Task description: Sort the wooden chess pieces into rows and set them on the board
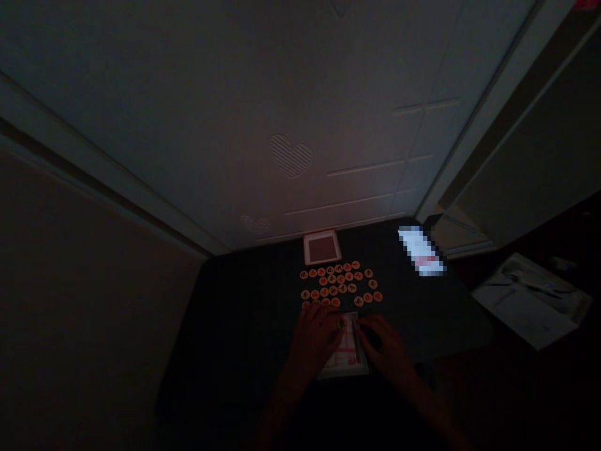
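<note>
Several round Chinese chess pieces (pixel 333 290) with red or dark characters lie in loose rows on a dark table. Just below them is a shallow, light-rimmed box (pixel 345 372), its inside white with pink-red lines. My left hand (pixel 315 338) lies over the box's left side. A chess piece (pixel 341 324) shows at its thumb and fingertips, which look closed on it. My right hand (pixel 385 344) is curled at the box's right edge, fingertips and thumb against the rim. Dim light hides the finger details.
Behind the pieces, a square light-framed lid or tray (pixel 306 249) rests near the wall. A bright, blurred-out phone-like object (pixel 421 250) lies at the table's right. A pale wall panel (pixel 211 125) with heart reliefs rises behind. Lower right stands a whitish box (pixel 530 307).
</note>
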Motion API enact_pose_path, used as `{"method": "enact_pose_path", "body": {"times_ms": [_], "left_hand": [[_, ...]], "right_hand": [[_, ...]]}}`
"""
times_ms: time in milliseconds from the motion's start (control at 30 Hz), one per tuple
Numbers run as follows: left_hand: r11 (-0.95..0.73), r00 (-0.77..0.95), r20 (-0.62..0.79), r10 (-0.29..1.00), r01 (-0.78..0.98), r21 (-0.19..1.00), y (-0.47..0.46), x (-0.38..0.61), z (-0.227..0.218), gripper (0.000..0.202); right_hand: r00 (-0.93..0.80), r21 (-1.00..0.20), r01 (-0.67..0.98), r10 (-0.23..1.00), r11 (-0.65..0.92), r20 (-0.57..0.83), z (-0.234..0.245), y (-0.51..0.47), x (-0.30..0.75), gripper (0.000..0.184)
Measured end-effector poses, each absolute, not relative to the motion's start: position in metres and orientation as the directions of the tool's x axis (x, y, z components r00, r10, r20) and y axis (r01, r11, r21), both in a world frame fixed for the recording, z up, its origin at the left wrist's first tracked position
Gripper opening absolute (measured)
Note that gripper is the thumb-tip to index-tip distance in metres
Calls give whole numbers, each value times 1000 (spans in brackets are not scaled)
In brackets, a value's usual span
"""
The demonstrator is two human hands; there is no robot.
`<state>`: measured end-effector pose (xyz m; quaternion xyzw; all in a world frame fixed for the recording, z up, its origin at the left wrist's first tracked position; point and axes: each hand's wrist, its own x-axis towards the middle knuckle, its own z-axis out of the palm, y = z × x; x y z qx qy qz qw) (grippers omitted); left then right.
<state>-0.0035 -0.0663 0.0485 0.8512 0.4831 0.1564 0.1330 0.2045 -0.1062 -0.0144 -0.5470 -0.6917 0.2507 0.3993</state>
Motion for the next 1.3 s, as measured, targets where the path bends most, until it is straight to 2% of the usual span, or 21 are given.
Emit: {"method": "enact_pose_path", "body": {"times_ms": [200, 367, 733, 1033, 1300], "left_hand": [[-484, 487, 95, 868, 790, 377, -63, -1, 48, 24], [-475, 477, 94, 874, 795, 377, -61, 0, 44, 17], [-390, 396, 67, 916, 834, 391, -66, -20, 49, 35], [-363, 375, 52, 925, 840, 403, -66, -18, 49, 30], [-376, 382, 76, 921, 823, 426, -67, -16, 45, 37]], "right_hand": [[-84, -787, 555, 960, 268, 267, -16, -107, 204, 17], [-84, -785, 552, 956, 281, 283, -14, -107, 204, 19], [-66, -795, 543, 958, 270, 280, -10, -106, 204, 17], [-62, -793, 542, 954, 278, 292, -9, -107, 204, 20], [-70, -793, 538, 952, 287, 297, -8, -106, 201, 22]]}}
